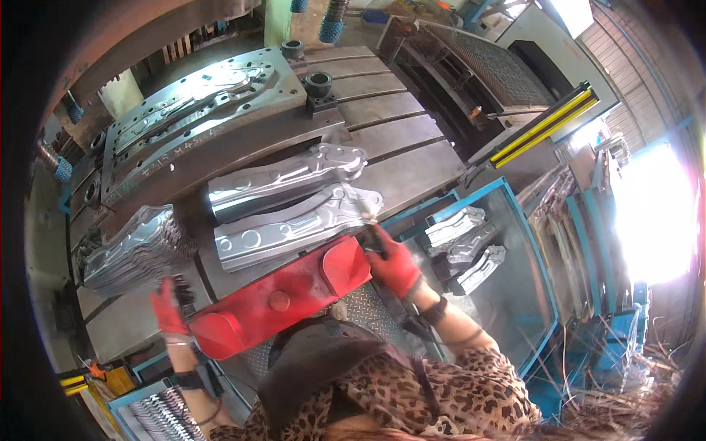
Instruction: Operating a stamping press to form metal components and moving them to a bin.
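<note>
My right hand (396,270), in a red glove, closes round a slim hand tool (371,226) with a dark grip. The tool's pale end lies over the right end of the nearer stamped metal part (287,224). Behind that part, a second stamped metal part (283,176) rests on the press bed. My left hand (169,309), also red-gloved, is by the left end of a red control box (254,320). Motion smears its fingers. Close beyond it stands a stack of stamped metal parts (132,253).
A steel die (198,110) with guide bushings (318,84) sits at the back of the slotted press bed (419,158). To the right, a blue-framed bin (507,294) holds several stamped parts. A yellow-striped bar (544,125) stands behind it. More parts fill a rack (158,415) lower left.
</note>
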`<control>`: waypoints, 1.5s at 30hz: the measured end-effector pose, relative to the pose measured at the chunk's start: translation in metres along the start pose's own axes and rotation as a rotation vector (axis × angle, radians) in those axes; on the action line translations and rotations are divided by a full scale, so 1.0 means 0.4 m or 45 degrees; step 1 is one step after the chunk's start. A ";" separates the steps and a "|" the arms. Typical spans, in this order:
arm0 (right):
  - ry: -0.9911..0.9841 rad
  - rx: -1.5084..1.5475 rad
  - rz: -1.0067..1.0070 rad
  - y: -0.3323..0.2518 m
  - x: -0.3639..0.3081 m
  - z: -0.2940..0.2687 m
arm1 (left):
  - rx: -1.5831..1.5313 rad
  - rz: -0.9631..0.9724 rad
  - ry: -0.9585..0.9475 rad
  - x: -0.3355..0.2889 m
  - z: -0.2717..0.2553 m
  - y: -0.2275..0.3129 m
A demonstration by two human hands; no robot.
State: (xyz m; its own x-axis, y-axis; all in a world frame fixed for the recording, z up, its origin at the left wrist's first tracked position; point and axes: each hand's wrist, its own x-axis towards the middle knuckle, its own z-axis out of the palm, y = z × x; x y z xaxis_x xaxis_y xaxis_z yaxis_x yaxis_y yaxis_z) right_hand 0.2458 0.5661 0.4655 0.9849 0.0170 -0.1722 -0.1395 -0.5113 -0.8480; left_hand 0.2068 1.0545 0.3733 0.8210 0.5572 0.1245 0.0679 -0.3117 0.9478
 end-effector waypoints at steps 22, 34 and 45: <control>-0.022 0.045 -0.379 -0.100 0.158 -0.050 | -0.208 0.034 -0.014 0.171 0.044 0.260; 0.136 0.040 -0.653 -0.377 0.696 0.252 | -0.885 -0.379 0.019 0.748 0.051 0.193; 0.011 -0.766 -0.571 -0.436 0.719 0.265 | -0.790 -0.231 -0.030 0.656 0.052 0.254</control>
State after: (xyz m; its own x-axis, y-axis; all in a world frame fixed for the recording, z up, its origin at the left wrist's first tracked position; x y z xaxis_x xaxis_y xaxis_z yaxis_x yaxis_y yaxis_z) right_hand 0.5427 0.7512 0.5108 0.9353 0.3285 0.1315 0.3529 -0.8385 -0.4153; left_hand 0.4409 1.1529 0.4960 0.8402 0.5396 -0.0537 -0.1277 0.2931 0.9475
